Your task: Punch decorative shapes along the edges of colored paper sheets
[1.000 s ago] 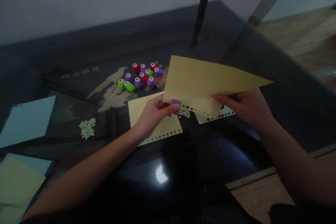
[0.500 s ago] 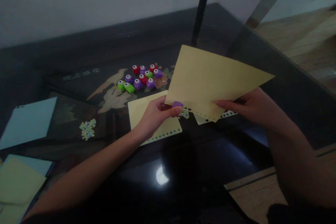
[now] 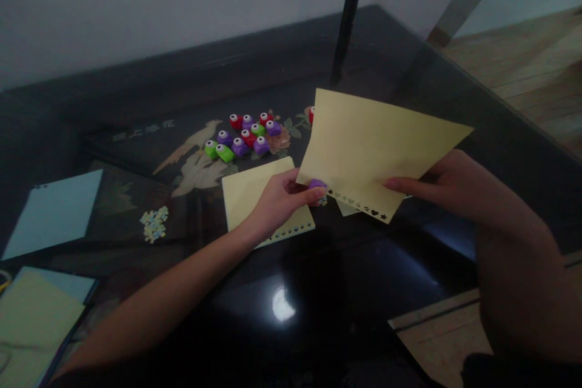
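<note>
My left hand (image 3: pixel 279 200) pinches a small purple paper punch (image 3: pixel 317 183) at the lower left edge of a yellow sheet (image 3: pixel 373 145). My right hand (image 3: pixel 443 185) holds that sheet up by its lower right part, tilted above the dark table. A row of punched heart and star holes runs along the sheet's bottom edge. Under my left hand lies another yellow sheet (image 3: pixel 252 191) with a punched border.
A cluster of red, green and purple punches (image 3: pixel 243 135) sits on the dark glossy table (image 3: pixel 318 291) behind the sheets. Paper confetti (image 3: pixel 153 224) lies left. Blue sheets (image 3: pixel 54 212) and a pale green one (image 3: pixel 31 327) lie at the far left. A black pole (image 3: pixel 348 12) stands behind.
The held yellow sheet shifted slightly right and lower, and the punch moved right along its bottom edge; more punched shapes show along that edge.
</note>
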A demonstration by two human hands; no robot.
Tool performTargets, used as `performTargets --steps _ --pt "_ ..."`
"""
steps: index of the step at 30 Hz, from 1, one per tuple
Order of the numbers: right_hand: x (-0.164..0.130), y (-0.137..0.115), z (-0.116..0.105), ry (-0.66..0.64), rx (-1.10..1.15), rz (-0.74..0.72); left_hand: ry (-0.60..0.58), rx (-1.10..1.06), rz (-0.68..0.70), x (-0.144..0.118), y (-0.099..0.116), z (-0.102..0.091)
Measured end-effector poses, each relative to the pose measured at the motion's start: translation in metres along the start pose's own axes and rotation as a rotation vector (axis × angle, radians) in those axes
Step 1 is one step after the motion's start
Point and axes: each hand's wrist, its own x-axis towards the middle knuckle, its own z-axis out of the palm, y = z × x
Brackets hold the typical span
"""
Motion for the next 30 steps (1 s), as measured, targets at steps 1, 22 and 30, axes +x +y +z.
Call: performTargets --steps 1,22,30 --pt "0.000 0.000 0.000 0.005 -0.001 0.001 0.007 0.008 0.005 0.000 0.000 0.000" --pt "0.001 0.004 0.006 0.036 0.027 0.026 0.047 -0.006 0.021 0.003 -0.005 -0.003" --pt "0.006 0.011 0.010 0.102 0.011 0.030 0.028 -0.056 -0.015 0.004 -0.008 -0.006"
